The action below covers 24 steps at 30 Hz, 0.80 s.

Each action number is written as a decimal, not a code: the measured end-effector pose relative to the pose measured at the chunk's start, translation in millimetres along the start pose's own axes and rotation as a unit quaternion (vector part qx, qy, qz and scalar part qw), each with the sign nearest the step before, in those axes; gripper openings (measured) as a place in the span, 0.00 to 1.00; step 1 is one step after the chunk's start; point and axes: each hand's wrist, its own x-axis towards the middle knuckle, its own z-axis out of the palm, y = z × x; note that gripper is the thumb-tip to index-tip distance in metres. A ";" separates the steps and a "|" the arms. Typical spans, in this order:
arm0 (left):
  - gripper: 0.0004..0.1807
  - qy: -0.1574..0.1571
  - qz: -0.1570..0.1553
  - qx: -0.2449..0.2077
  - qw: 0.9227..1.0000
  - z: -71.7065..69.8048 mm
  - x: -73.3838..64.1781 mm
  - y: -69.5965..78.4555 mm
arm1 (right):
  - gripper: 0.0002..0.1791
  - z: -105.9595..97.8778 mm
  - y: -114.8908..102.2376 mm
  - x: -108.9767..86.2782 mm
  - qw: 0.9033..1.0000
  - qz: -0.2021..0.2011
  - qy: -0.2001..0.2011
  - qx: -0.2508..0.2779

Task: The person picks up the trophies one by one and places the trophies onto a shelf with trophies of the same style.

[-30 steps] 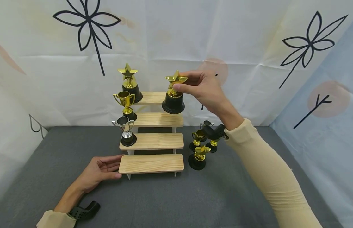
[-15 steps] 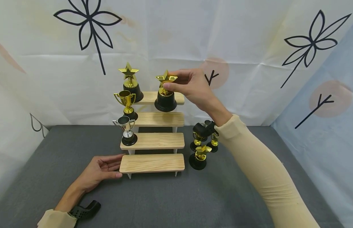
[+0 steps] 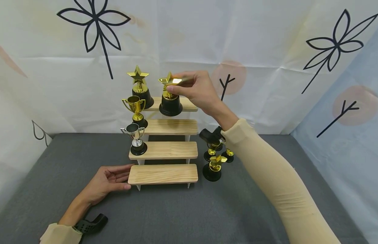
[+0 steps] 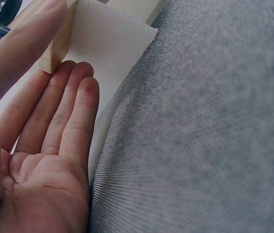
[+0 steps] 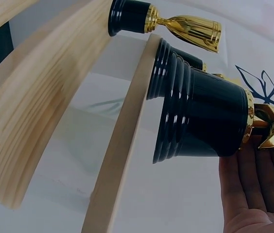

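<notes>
One cream sleeve (image 3: pixel 59 234) sits closest to my head camera, with a black wrist device (image 3: pixel 92 224) just beyond it above the grey tabletop (image 3: pixel 176 213). Past these I have the left hand (image 3: pixel 100 184), fingers extended and grasping nothing, touching the left end of the lowest wooden step (image 3: pixel 163 174); my left wrist view puts the fingertips at the board's edge, beside a pale side support (image 4: pixel 112 48). Just right of the steps, a small star trophy (image 3: pixel 212 173) stands upright on the table, and behind it I make out small gold pieces (image 3: pixel 211 152), partly covered by the right wrist device (image 3: pixel 209 136). Going up and back, the second step (image 3: pixel 172 150) carries a silver cup (image 3: pixel 136 143) at its left end, and the third step (image 3: pixel 173 127) a gold cup (image 3: pixel 135 107), also at the left. On the top step (image 3: pixel 187 104), a standing star trophy (image 3: pixel 141 88) occupies the left end. To its right, the right hand (image 3: pixel 199 89) pinches the held star trophy (image 3: pixel 170 98) by its gold upper part, keeping it upright; my right wrist view shows a gap between its black base and the plank. Farthest off hangs a pale backdrop (image 3: pixel 189 34) with black leaf drawings.
</notes>
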 end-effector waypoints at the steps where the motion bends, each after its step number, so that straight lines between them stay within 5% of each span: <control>1: 0.38 0.000 -0.001 0.000 1.000 0.0 0.1 -0.1 | 0.20 0.9 1.1 0.9 1.000 -0.003 -0.001 0.001; 24: 0.37 0.002 -0.001 -0.004 1.000 1.0 0.5 1.2 | 0.21 9.0 12.1 8.8 1.000 0.015 -0.001 -0.026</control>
